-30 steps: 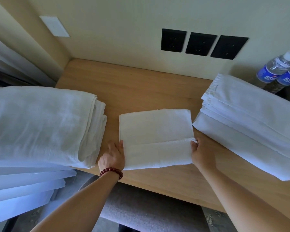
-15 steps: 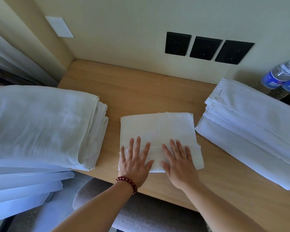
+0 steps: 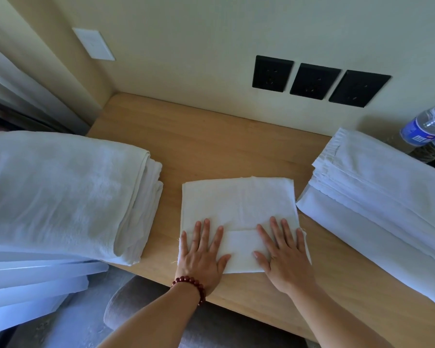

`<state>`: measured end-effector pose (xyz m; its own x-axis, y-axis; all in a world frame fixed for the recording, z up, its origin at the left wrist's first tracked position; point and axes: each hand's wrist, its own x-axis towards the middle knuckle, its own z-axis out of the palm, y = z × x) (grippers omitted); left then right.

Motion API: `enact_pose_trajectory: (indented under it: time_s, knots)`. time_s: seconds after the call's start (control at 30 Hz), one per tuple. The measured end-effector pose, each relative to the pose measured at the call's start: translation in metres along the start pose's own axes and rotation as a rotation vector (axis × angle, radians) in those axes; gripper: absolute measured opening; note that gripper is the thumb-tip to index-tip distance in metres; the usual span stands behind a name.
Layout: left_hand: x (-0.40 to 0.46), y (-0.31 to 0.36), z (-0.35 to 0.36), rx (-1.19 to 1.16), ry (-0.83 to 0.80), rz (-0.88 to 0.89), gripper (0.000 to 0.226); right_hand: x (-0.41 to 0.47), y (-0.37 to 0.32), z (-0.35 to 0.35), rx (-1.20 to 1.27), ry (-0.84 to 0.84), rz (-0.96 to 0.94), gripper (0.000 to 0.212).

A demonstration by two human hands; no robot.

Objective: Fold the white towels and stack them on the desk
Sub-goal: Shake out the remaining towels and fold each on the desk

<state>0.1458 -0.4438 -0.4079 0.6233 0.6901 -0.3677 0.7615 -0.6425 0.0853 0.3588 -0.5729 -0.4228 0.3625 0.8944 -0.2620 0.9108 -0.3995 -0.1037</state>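
Note:
A small white towel (image 3: 239, 204), folded into a rough square, lies flat on the wooden desk (image 3: 211, 151) near its front edge. My left hand (image 3: 202, 252), with a red bead bracelet at the wrist, presses flat on the towel's near left corner. My right hand (image 3: 283, 252) presses flat on its near right part, fingers straight and spread. A stack of folded white towels (image 3: 377, 197) sits on the desk to the right. A bulky pile of white towels (image 3: 60, 192) lies at the left, hanging over the desk edge.
Two water bottles (image 3: 427, 134) with blue labels stand at the far right by the wall. Three black wall sockets (image 3: 317, 81) sit above the desk's back edge. A grey padded chair (image 3: 146, 305) is under the front edge, between my arms.
My hands went from pinching the towel's two side edges to lying flat on it, then slid apart toward its near corners. The towel's near flap now lies flat.

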Motion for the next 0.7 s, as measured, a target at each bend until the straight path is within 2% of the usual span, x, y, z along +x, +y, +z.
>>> enact_pose_trajectory:
  time_s: [0.33, 0.53, 0.63, 0.7]
  knots:
    - [0.022, -0.020, -0.006, 0.034, 0.006, 0.015, 0.073, 0.022, -0.012, -0.007, 0.025, -0.015, 0.016, 0.069]
    - [0.040, -0.022, -0.033, 0.032, -0.094, -0.007, 0.070, 0.042, -0.025, -0.015, 0.046, -0.030, 0.052, 0.067]
    - [0.051, -0.038, -0.047, 0.066, -0.028, 0.019, 0.069, 0.055, -0.020, -0.034, 0.087, 0.108, 0.063, 0.066]
    - [0.077, -0.058, -0.070, 0.152, 0.061, 0.036, 0.072, 0.080, -0.007, -0.049, 0.098, 0.250, 0.043, 0.054]
